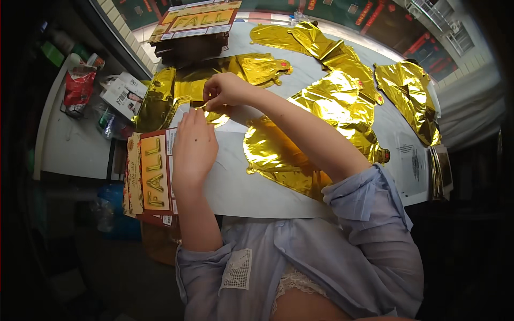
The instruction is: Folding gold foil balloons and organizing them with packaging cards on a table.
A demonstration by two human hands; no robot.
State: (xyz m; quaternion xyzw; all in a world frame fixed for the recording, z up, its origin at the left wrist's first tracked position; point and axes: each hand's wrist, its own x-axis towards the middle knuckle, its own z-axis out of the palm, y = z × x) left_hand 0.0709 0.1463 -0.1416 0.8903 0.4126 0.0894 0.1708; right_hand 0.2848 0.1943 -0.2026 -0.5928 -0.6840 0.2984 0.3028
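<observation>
My left hand is closed, back up and fingers together, at the near edge of a flat gold foil balloon. Just beyond, my right hand pinches with thumb and forefinger at the foil's edge. The hands almost meet there, and the fingers partly hide what they grip. A small white piece shows beside my left fingertips. Further flat gold foil balloons lie under and beyond my right forearm, some with small red marks at their tabs.
A stack of printed cards sits beside my left wrist. A taller stack of cards stands at the far left. A gold balloon and flat packets lie at the right edge. A side shelf holds a red bag.
</observation>
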